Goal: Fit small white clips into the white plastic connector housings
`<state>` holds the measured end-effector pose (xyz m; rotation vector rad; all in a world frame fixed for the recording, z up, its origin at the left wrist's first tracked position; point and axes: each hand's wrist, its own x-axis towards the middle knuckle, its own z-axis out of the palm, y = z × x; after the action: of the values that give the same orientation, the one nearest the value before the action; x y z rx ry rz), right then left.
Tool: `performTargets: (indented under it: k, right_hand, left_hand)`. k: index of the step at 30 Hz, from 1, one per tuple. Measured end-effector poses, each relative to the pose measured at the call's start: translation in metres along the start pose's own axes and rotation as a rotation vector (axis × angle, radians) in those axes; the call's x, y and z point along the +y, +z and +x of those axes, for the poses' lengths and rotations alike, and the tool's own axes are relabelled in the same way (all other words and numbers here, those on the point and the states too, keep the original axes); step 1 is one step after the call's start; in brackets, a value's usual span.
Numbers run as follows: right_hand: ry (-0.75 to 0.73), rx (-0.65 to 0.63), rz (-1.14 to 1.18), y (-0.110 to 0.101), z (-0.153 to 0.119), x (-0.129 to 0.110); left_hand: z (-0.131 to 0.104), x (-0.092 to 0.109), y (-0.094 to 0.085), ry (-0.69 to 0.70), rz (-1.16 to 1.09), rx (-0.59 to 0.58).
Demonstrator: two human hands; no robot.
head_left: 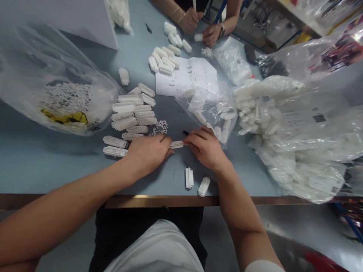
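Note:
Between my two hands lies a white plastic connector housing (177, 144) with rows of small holes. My left hand (149, 153) pinches its left end, and my right hand (204, 146) grips the right end with closed fingers. Just beyond my left fingers is a small heap of tiny white plugs (161, 127). A dark pen-like tool (185, 133) pokes out by my right fingertips; most of it is hidden. Many similar housings (124, 123) are piled left of the heap. Two more housings, one upright (189, 178) and one tilted (203, 186), rest near the front edge.
A clear bag of tiny white pieces (68, 100) stands at left. An open bag of housings (224, 109) overlaps a paper sheet (167, 84). Large plastic bags (300, 132) fill the right side. Across the table, a co-worker's hands (211, 34) handle a white housing.

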<state>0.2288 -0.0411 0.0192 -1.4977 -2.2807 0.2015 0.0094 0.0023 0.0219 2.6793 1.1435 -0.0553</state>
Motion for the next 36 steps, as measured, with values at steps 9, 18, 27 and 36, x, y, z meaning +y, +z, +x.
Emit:
performTargets:
  k: [9,18,27,36]
  right_hand:
    - [-0.084,-0.021,-0.089,-0.004,-0.001,-0.003]
    - [-0.166,-0.058,-0.235,-0.004,-0.001,-0.006]
    - [-0.168,-0.069,-0.32,-0.002,0.0,-0.009]
    - [-0.192,-0.13,-0.291,-0.008,-0.001,-0.014]
  left_hand:
    - [0.0,0.0,0.0,-0.007,-0.028,-0.02]
    - [0.001,0.002,-0.001,-0.014,-0.008,-0.017]
    - [0.0,0.001,0.003,0.0,0.019,0.007]
    - [0.0,0.001,0.002,-0.017,0.006,0.006]
